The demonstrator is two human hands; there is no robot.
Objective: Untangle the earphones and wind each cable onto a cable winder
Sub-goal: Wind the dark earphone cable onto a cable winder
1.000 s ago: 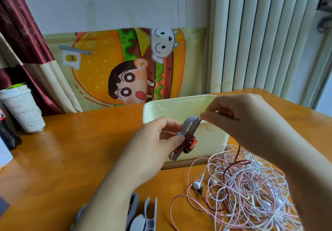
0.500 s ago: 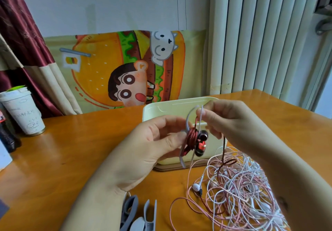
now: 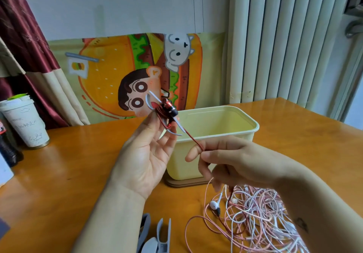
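Head view: left hand [image 3: 145,158] held above the table [image 3: 59,174], fingers [image 3: 152,123] pinching a winder [image 3: 179,128] wrapped in red cable [image 3: 193,139]. Right hand [image 3: 235,160] pinches that cable taut. The tangle [image 3: 255,213] lies on the table.

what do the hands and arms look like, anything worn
The left hand and right hand are bare, as are both arms; no sleeves, gloves, rings or watch show. The right forearm carries a small dark mark, like a tattoo.

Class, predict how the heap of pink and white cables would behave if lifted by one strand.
Probably floppy: the cable heap lies in slack loops. Likely to drag up as a clump, since strands cross everywhere. Seemingly light: thin wires.
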